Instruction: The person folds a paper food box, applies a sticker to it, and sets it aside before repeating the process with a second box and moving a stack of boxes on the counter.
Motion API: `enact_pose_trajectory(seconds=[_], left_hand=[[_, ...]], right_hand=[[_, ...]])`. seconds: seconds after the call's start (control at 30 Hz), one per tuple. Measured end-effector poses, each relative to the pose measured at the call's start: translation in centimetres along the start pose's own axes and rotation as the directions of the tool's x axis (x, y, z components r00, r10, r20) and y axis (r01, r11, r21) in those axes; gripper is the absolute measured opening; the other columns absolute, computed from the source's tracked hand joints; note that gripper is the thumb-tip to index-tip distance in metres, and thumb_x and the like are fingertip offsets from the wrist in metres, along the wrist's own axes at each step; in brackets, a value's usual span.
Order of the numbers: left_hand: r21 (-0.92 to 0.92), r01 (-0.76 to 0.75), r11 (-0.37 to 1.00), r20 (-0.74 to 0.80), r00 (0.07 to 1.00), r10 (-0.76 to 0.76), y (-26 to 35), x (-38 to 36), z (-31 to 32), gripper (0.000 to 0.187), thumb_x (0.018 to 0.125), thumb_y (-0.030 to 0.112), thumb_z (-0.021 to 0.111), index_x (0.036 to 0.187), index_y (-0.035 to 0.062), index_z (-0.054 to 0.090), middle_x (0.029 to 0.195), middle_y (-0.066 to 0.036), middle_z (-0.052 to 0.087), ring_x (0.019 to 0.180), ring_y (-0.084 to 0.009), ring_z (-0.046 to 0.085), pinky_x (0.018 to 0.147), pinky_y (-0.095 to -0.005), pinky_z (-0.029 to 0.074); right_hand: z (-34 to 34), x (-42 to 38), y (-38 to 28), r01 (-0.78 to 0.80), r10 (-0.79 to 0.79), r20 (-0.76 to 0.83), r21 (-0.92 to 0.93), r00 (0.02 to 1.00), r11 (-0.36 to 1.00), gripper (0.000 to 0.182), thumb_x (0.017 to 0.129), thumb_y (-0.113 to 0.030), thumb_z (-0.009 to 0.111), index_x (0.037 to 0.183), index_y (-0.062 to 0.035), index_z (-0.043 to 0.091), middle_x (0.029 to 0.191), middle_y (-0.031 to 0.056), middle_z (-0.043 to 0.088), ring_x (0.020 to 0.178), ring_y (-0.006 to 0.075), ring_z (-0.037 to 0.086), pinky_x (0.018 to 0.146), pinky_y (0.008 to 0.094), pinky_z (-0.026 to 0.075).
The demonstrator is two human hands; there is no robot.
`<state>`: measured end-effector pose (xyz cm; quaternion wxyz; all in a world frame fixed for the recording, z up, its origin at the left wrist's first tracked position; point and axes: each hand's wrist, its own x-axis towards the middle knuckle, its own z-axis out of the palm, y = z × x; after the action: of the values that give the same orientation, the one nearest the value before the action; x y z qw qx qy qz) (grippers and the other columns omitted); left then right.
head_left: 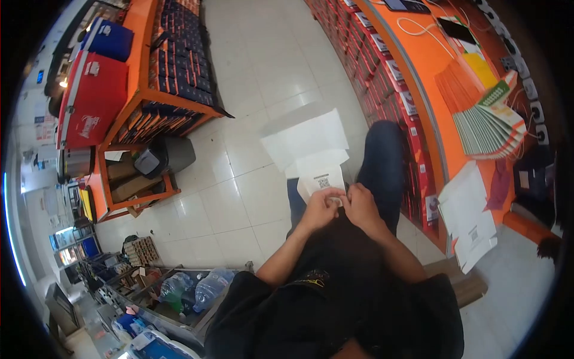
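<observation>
An unfolded white cardboard sheet with a printed QR code lies over my lap, its far flaps spread out above the floor. My left hand has its fingers pressed together at the near edge of the sheet, beside the code. Touching or nearly touching it, my right hand is closed at the same near edge. Something small and pale shows between the hands, too small to make out.
Right: an orange counter with fanned booklets, phones, cables and another white cardboard sheet, above stacked red boxes. Left: orange shelving with dark boxes, a red cooler and a grey bin. Lower left: a cart with plastic bottles.
</observation>
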<state>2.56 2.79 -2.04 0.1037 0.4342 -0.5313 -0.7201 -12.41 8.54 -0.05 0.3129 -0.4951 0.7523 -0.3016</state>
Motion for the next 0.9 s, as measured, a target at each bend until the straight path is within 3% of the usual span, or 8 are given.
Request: enact_pose_trajectory(seconds=[0.07, 0.17, 0.3, 0.4, 0.47, 0.53, 0.67, 0.9], left_hand=[[0.001, 0.017, 1.000, 0.037, 0.999, -0.017, 0.6, 0.4, -0.1, 0.019, 0.092, 0.003, 0.058, 0.110, -0.0023, 0.059, 0.089, -0.003, 0.063, 0.067, -0.0086, 0.059, 0.061, -0.0234, 0.049], [0.194, -0.267, 0.944, -0.379, 0.867, 0.323, 5.2, 1.0, 0.3, 0.026, 0.084, 0.015, 0.072, 0.102, 0.0014, 0.058, 0.097, -0.006, 0.062, 0.089, -0.0127, 0.060, 0.060, -0.0272, 0.050], [0.590, -0.187, 0.785, -0.389, 0.787, 0.479, 7.7, 2.2, -0.1, 0.038, 0.075, 0.016, 0.078, 0.100, -0.0006, 0.055, 0.086, -0.013, 0.061, 0.075, -0.0225, 0.062, 0.058, -0.0331, 0.050], [0.541, -0.113, 0.833, -0.306, 0.896, 0.320, 6.8, 2.9, -1.3, 0.028, 0.074, 0.010, 0.074, 0.093, -0.0023, 0.057, 0.075, -0.015, 0.063, 0.066, -0.0257, 0.063, 0.058, -0.0344, 0.050], [0.460, -0.141, 0.877, -0.283, 0.913, 0.295, 6.3, 2.4, -1.4, 0.016, 0.074, 0.007, 0.070, 0.083, -0.0024, 0.060, 0.065, -0.014, 0.063, 0.058, -0.0253, 0.065, 0.058, -0.0330, 0.051], [0.470, -0.125, 0.874, -0.270, 0.922, 0.277, 6.9, 1.1, -0.8, 0.013, 0.077, 0.008, 0.072, 0.077, -0.0023, 0.063, 0.068, -0.013, 0.067, 0.061, -0.0211, 0.067, 0.058, -0.0315, 0.051], [0.382, -0.173, 0.908, -0.171, 0.952, 0.254, 5.6, 0.3, -0.4, 0.016, 0.085, 0.011, 0.072, 0.090, -0.0036, 0.068, 0.076, -0.008, 0.070, 0.065, -0.0092, 0.063, 0.060, -0.0250, 0.050], [-0.276, -0.190, 0.942, -0.257, 0.959, 0.119, 5.4, 0.5, -1.5, 0.015, 0.089, 0.008, 0.069, 0.096, -0.0047, 0.067, 0.082, -0.007, 0.070, 0.070, -0.0088, 0.064, 0.065, -0.0200, 0.052]], right_hand=[[-0.6, 0.3, -0.7, 0.006, 0.011, 0.095, -0.177, 0.995, 0.984, 0.013, 0.078, -0.009, 0.063, 0.080, 0.0023, 0.058, 0.086, 0.0203, 0.062, 0.075, 0.0421, 0.061, 0.069, 0.0469, 0.051], [-2.1, 0.3, -3.5, 0.050, -0.003, 0.209, -0.221, 0.978, 0.974, 0.017, 0.078, -0.010, 0.061, 0.086, 0.0046, 0.059, 0.087, 0.0212, 0.061, 0.079, 0.0393, 0.063, 0.072, 0.0482, 0.052], [-1.1, -0.5, -3.8, 0.296, -0.290, 0.110, -0.041, 0.951, 0.954, 0.018, 0.076, -0.011, 0.063, 0.085, 0.0039, 0.060, 0.081, 0.0195, 0.060, 0.078, 0.0391, 0.063, 0.071, 0.0471, 0.051], [-2.7, 0.6, -3.0, 0.349, -0.369, 0.449, 0.130, 0.814, 0.928, 0.021, 0.080, -0.015, 0.066, 0.086, 0.0037, 0.059, 0.075, 0.0160, 0.062, 0.069, 0.0316, 0.065, 0.065, 0.0426, 0.052], [-3.5, 2.0, -2.1, -0.026, -0.095, 0.354, 0.324, 0.930, 0.946, 0.026, 0.086, -0.020, 0.067, 0.087, 0.0037, 0.059, 0.071, 0.0127, 0.064, 0.061, 0.0219, 0.065, 0.058, 0.0367, 0.051], [-2.4, 3.9, -0.1, -0.040, 0.050, -0.008, 0.480, 0.999, 0.876, 0.027, 0.090, -0.021, 0.065, 0.088, 0.0047, 0.058, 0.073, 0.0121, 0.066, 0.058, 0.0149, 0.064, 0.054, 0.0315, 0.050], [-3.4, 5.1, -1.3, 0.018, 0.013, -0.055, 0.522, 0.998, 0.853, 0.023, 0.091, -0.016, 0.063, 0.089, 0.0061, 0.058, 0.073, 0.0118, 0.067, 0.056, 0.0166, 0.063, 0.054, 0.0302, 0.050], [-6.5, 5.0, -3.4, 0.187, -0.213, 0.051, 0.313, 0.976, 0.931, 0.012, 0.089, -0.007, 0.060, 0.095, 0.0028, 0.061, 0.087, 0.0121, 0.065, 0.070, 0.0225, 0.063, 0.060, 0.0316, 0.050]])
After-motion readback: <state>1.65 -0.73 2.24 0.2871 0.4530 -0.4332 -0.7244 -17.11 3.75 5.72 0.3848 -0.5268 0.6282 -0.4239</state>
